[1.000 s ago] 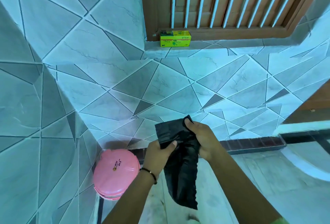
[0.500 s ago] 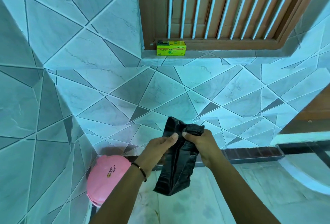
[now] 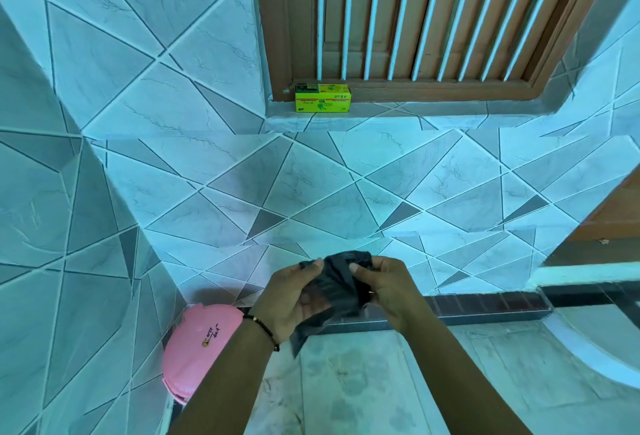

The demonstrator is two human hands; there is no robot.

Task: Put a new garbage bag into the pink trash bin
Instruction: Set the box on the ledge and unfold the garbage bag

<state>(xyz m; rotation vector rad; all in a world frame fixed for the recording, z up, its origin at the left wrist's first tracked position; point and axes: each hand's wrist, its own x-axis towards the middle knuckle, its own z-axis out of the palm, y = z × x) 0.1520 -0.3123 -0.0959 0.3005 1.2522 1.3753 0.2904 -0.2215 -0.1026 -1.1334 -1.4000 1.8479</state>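
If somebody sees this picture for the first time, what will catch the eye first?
Probably the black garbage bag, bunched between the left hand and the right hand at the lower centre. Next, the pink trash bin in the tiled corner at lower left, then the bright green box on the window ledge above.

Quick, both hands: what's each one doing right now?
Left hand: closed, gripping the crumpled black plastic garbage bag.
Right hand: closed on the same bag's top edge.
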